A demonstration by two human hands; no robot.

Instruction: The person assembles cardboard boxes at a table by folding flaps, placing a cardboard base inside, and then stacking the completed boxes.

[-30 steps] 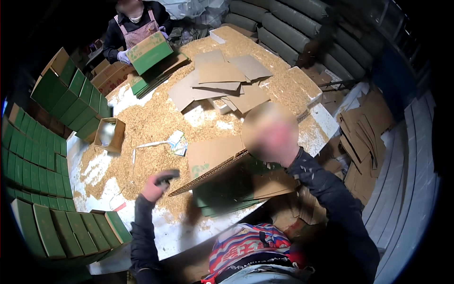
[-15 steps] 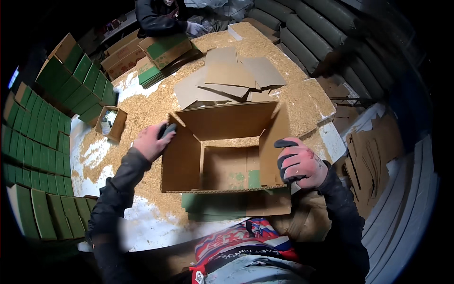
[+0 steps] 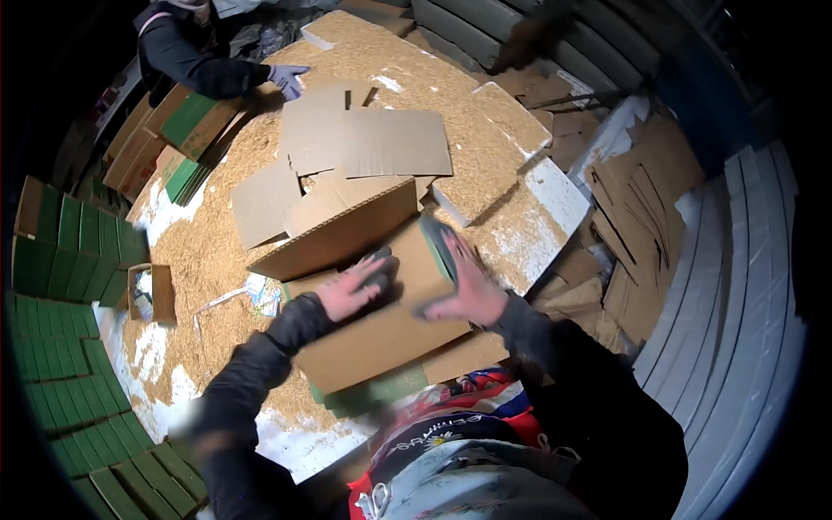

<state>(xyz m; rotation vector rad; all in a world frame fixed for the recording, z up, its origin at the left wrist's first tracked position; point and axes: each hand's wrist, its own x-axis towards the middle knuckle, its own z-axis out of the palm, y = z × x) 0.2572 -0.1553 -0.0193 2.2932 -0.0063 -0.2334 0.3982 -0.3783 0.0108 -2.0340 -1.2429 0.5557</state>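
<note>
In front of me is a brown cardboard box (image 3: 368,347), turned slightly askew, with its far flap (image 3: 347,227) standing up. The near flap and the panels beside it lie folded over the opening, so the inside is hidden. My left hand (image 3: 351,288), in a pink glove with dark fingertips, rests on the folded cardboard with fingers stretched out. My right hand (image 3: 472,282), gloved alike, lies spread at the box's right end, its thumb over the near panel. Green and brown flat cartons (image 3: 373,394) show under the box.
Loose cardboard sheets (image 3: 394,143) lie beyond the box on a crumb-strewn table. Stacked green cartons (image 3: 65,355) line the left, near a small open box (image 3: 151,293). A co-worker's gloved hand (image 3: 286,80) is at the far left. Cardboard scraps (image 3: 641,217) are heaped at right.
The box's side and near panels have folded inward over its opening, and the box has turned. Both hands have come from its sides onto the top. The view has shifted too.
</note>
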